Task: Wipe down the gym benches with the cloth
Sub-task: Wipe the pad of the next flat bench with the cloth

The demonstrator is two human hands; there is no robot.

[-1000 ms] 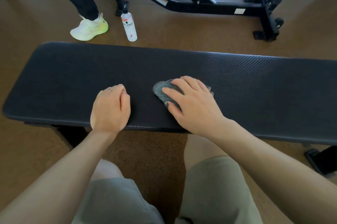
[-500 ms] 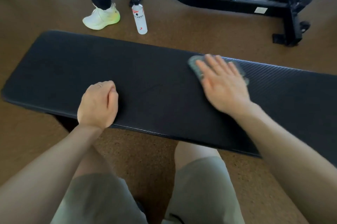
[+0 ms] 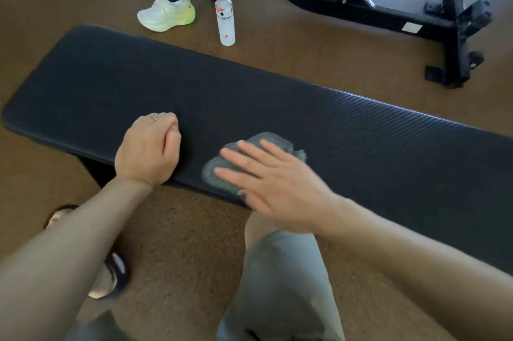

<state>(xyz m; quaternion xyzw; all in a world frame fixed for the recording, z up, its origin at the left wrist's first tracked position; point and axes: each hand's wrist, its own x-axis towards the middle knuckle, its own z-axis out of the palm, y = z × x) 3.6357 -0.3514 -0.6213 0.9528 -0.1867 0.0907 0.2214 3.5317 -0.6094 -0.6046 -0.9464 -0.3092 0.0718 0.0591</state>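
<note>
Grey cloth [image 3: 222, 171] lay under the flat right hand [image 3: 277, 190] on the counter [image 3: 361, 146]; left hand [image 3: 148, 149] fisted, empty; bottle [image 3: 225, 21] label unreadable.

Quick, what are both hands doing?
Left hand: closed fist resting on the bench, holding nothing.
Right hand: open, flat fingers pressing the cloth.

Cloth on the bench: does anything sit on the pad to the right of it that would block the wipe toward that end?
Nothing visible does. The right hand presses flat on the cloth near the bench front edge, and the pad to its right lies bare. The left hand, a fist, rests on the pad on the other side.
</note>
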